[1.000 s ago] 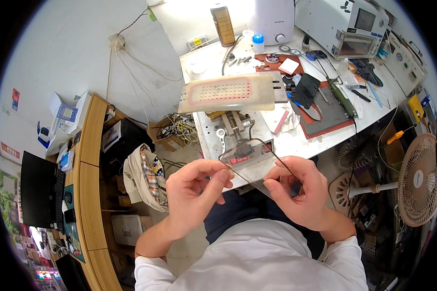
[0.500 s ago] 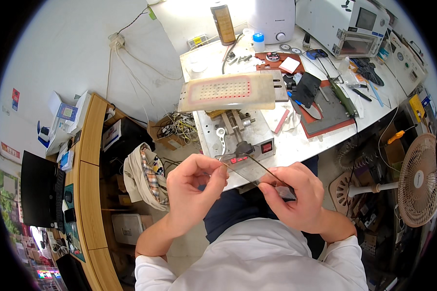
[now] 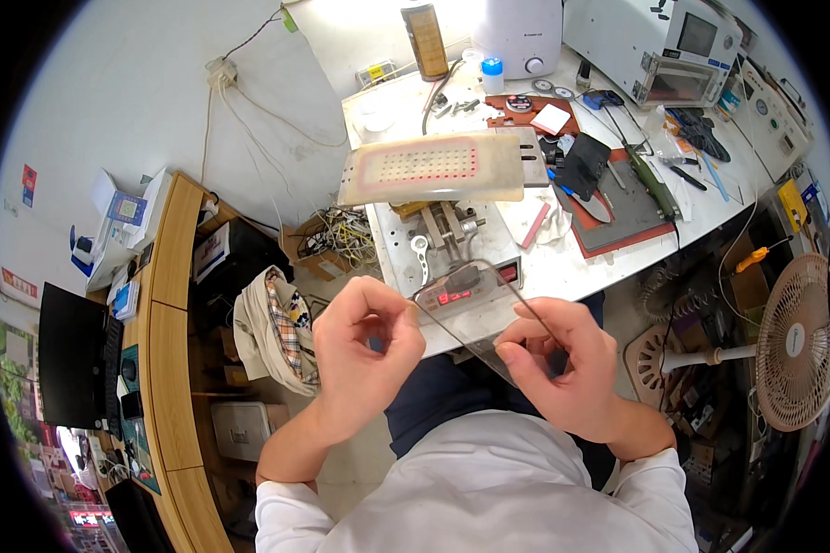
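A thin, clear, phone-sized glass panel [image 3: 478, 313] with dark edges is held tilted in front of my body. My right hand [image 3: 563, 364] grips its near right part between thumb and fingers. At the panel's left edge is my left hand [image 3: 367, 346], its thumb and index fingertips pinched together in a ring. Whether that pinch holds the edge or something tiny cannot be made out. Through the glass shows the lit red display of a heating plate device [image 3: 454, 297]. Above it, a pale, perforated flat plate [image 3: 429, 169] sits on a metal clamp stand [image 3: 447, 230].
On the white bench [image 3: 618, 267] lie a green rotary tool [image 3: 652, 189], a knife [image 3: 592, 208], a red-and-grey mat [image 3: 609, 241] and a blue-capped bottle [image 3: 492, 76]. A white machine [image 3: 659, 46] stands at the back right. A fan [image 3: 796, 341] is at the right, a wooden desk [image 3: 171, 369] at the left.
The glass panel has turned from nearly edge-on to showing its face, rising a little. My left hand has shifted slightly left and down. My right hand keeps its grip.
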`<state>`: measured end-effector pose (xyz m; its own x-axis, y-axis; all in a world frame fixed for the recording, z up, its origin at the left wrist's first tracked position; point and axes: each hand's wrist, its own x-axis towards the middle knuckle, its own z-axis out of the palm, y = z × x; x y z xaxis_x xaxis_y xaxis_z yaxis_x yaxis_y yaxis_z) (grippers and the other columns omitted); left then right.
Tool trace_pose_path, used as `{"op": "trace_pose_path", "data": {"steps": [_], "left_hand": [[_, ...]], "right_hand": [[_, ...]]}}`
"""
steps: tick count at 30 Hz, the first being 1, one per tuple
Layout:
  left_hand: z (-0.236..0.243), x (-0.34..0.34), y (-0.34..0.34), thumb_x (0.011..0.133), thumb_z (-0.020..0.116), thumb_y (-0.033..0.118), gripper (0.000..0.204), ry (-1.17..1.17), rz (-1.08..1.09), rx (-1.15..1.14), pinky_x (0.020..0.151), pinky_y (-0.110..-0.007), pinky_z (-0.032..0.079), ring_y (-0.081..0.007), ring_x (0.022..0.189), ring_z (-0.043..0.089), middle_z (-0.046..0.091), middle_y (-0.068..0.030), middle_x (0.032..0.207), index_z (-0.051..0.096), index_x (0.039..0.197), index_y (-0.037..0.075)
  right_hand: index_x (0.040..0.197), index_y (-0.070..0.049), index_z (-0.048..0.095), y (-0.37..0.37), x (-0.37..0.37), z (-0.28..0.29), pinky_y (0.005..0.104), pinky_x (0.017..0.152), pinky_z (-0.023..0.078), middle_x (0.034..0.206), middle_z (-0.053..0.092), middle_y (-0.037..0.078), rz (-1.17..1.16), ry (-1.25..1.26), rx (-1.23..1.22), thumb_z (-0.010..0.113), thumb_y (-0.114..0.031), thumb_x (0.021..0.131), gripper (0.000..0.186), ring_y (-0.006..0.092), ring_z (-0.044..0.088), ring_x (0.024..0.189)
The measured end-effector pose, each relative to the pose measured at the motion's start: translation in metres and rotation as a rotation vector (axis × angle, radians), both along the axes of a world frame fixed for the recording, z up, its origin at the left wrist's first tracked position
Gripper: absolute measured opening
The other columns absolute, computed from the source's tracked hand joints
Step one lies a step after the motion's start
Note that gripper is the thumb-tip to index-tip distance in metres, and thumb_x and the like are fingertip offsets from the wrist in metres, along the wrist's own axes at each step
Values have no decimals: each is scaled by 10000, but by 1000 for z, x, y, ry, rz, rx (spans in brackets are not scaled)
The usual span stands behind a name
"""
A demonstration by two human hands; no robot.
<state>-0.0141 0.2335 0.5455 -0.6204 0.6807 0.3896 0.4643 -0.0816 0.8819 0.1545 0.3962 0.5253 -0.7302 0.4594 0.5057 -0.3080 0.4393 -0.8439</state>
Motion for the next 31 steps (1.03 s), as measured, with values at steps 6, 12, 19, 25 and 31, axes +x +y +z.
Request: {"op": "trace_pose_path", "data": {"steps": [6, 12, 19, 25, 31], "left_hand": [[4, 7, -8, 962, 691, -74, 119, -156, 39, -12, 618, -201, 507, -53, 793, 642, 678, -27, 970, 675, 1049, 6], [4, 17, -15, 1042, 551, -47, 192, -282, -86, 104, 737, -276, 606, -145, 950, 676, 666, -123, 1164, 607, 1225, -30], [-32, -2, -12, 1107, 550, 486, 765, -944, -989, -428, 1136, -496, 503, -360, 1383, 588, 577, -250, 1481, 344, 1600, -61], [-69, 7, 26, 1055, 645, 505, 866, -1163, -1415, -517, 1174, -485, 458, -350, 1445, 537, 513, -246, 1556, 301, 1631, -43], [-92, 20, 46, 980, 750, 513, 1003, -1206, -1383, -463, 1230, -502, 382, -358, 1508, 459, 409, -225, 1650, 229, 1682, 22]], "right_hand": [[1366, 5, 558, 9, 6, 1, 189, 618, 485, 959, 745, 29, 136, -124, -439, 721, 12, 976, 423, 13, 605, 718], [1406, 2, 572, 24, 17, 1, 222, 727, 515, 994, 744, 74, 380, -164, -624, 694, 20, 992, 432, 78, 678, 875], [1218, -107, 745, 58, 15, 17, 335, 724, 558, 881, 731, 30, 808, -423, 239, 733, -158, 929, 294, 188, 684, 794], [1153, -115, 727, 69, 9, 16, 340, 663, 538, 828, 702, -1, 777, -386, 351, 802, -190, 911, 264, 188, 674, 787], [1242, -125, 742, 116, 21, 26, 329, 753, 579, 912, 757, 31, 369, -397, 170, 792, -187, 941, 311, 157, 724, 888]]}}
